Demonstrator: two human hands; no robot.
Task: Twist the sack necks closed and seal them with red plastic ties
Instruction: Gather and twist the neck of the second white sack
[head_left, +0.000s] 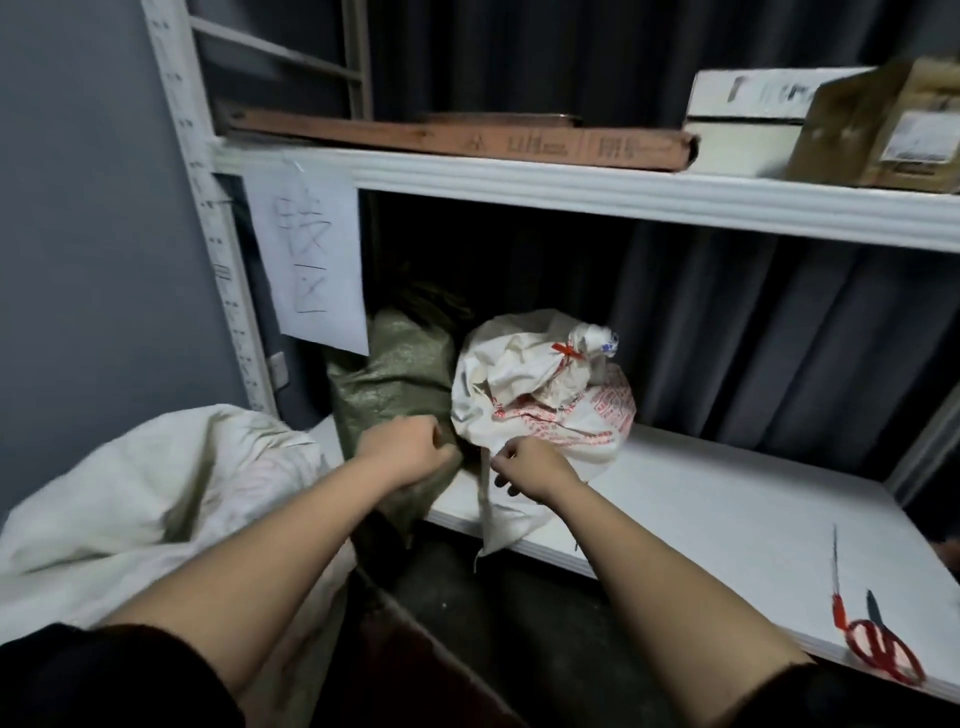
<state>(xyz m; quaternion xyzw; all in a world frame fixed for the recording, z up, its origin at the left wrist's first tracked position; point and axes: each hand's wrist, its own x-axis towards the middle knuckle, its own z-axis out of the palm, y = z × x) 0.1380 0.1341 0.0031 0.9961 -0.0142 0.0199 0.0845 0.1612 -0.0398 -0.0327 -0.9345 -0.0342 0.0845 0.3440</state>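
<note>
Two sacks on the lower shelf (701, 499), side by side at its left end: green sack (395, 384) to the left, white sack (540, 405) with red print touching it on the right. White sack's neck already twisted shut and bound with a red tie (566, 349), the tied neck tilted toward the right. Green sack slumped against the shelf frame, its lower end hanging over the shelf's front edge. Left hand (410, 449) closed into a fist on the green sack's fabric, fingers curled round a bunched fold near its lower part. Right hand (530, 465) just beside it, fingertips pinching a loose flap at the bottom of the white sack, a strip of that cloth drooping over the shelf edge below the hand. Both forearms bare, dark sleeves pushed up near the elbows. Third sack (156, 493), pale and rumpled, lying low at the left, outside the shelf. Red-handled scissors (878, 644) at the shelf's front right corner, well apart from both hands, with a long red plastic tie (835, 582) lying just beside them. Sheet of paper (311, 260) with handwritten characters fixed to the left upright. On the upper shelf (623, 200), a long flat brown box (467, 137), a white box (748, 119) and a brown carton (888, 130). Dark curtain (753, 322) behind.
</note>
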